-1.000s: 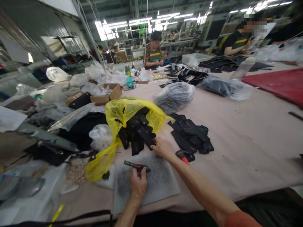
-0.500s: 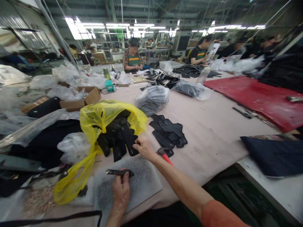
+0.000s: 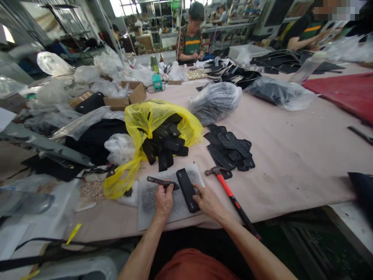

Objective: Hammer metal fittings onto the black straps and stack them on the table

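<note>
My left hand [image 3: 164, 201] is closed around a dark metal rod-like tool, perhaps a hand punch [image 3: 159, 181], held nearly level over a pale, speckled board [image 3: 147, 212]. My right hand [image 3: 208, 200] pinches the right edge of a long black strip [image 3: 185, 188] with rounded corners, which lies tilted on the board. Beyond the board, a yellow plastic bag [image 3: 135, 112] gapes around several more black pieces [image 3: 165, 157]. A pile of similar black pieces [image 3: 230, 149] lies to the right. Beside my right forearm rests a claw hammer [image 3: 225, 184] with a red and black handle.
Clear plastic bags [image 3: 215, 99] with dark contents stand farther back. A cardboard box [image 3: 136, 93] and a small teal device [image 3: 157, 82] are at the back left. A red sheet [image 3: 344, 91] covers the right side. Across the table a person [image 3: 190, 39] is at work.
My right hand has come back from the yellow bag, bringing a black strip onto the board. My left hand still holds the tool. The view has tipped down, showing the whole hammer.
</note>
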Demonstrator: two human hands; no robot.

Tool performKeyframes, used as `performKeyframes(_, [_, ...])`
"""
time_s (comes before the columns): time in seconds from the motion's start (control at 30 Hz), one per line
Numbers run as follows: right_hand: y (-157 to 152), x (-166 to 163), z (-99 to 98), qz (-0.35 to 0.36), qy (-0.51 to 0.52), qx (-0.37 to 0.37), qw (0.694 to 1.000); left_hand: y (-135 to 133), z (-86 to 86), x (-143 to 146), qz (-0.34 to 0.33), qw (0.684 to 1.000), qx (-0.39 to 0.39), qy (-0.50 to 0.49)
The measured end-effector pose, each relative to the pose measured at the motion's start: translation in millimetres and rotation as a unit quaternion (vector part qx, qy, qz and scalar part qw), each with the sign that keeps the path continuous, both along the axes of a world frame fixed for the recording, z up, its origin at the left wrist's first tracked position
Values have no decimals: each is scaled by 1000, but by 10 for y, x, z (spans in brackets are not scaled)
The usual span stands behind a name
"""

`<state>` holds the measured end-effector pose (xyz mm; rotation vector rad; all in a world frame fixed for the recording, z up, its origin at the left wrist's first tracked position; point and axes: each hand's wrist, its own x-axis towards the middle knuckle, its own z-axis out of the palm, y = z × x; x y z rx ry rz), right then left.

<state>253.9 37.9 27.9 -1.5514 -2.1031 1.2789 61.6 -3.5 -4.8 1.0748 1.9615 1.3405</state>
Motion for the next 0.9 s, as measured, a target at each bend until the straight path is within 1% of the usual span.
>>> performKeyframes(0.13, [-10,0,9,14,-25,8,1000,-11,-51,-20,7,1000,2,-4])
performKeyframes(0.2, [60,50,37,36,-41,34,998,-24,-85,-26,22,1000,10,-10])
performKeyframes(0.27, [204,115,103,79,-73,80,991,-41,-111,-26,56,998,28,-22])
performKeyframes(0.37, [492,158,262,158,-141,155,965,-70,-117,-22,115,990,54,-62])
performKeyframes(0.43, [668,106,378,214,-169,193,943,-88,-99,-32,136,985,57,-88])
performKeyframes(0.53, [856,-94,493,285,-176,226,915,-111,-62,-79,132,986,49,-91])
performKeyframes(0.6, [947,-266,508,310,-169,236,906,-125,-41,-129,121,990,39,-62])
performKeyframes(0.67, [1029,-430,485,313,-158,241,905,-141,-13,-180,103,994,25,-26])
performKeyframes(0.77, [1122,-606,429,289,-148,241,915,-162,64,-225,26,1000,-10,-14])
performKeyframes(0.83, [1132,-641,396,248,-150,245,925,-174,130,-228,-24,999,-30,-20])
performKeyframes(0.9, [1077,-584,356,188,-165,251,935,-186,183,-220,-40,998,-37,-12])
